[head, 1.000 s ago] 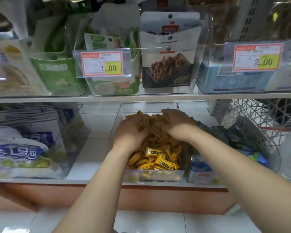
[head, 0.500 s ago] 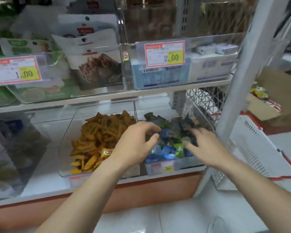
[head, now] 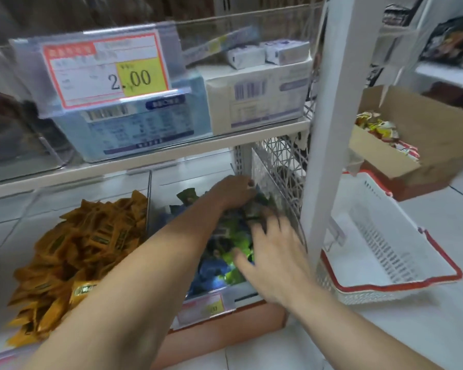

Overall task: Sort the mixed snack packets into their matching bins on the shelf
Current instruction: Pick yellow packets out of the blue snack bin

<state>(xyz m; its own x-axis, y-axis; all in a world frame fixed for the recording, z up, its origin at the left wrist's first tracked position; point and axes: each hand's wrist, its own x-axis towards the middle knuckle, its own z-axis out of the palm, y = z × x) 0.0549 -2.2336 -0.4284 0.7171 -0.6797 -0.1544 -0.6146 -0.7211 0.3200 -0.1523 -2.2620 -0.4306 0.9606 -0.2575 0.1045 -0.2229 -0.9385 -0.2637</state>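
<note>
I am digging my left hand (head: 235, 192) into the back of the blue and green packets (head: 222, 265) in the right-end bin (head: 243, 291) of the lower shelf (head: 219, 333), its grip buried so I cannot tell what it holds, while spreading my right hand (head: 275, 256) wide on the nearer front, two bins showing, packets beyond counting.
</note>
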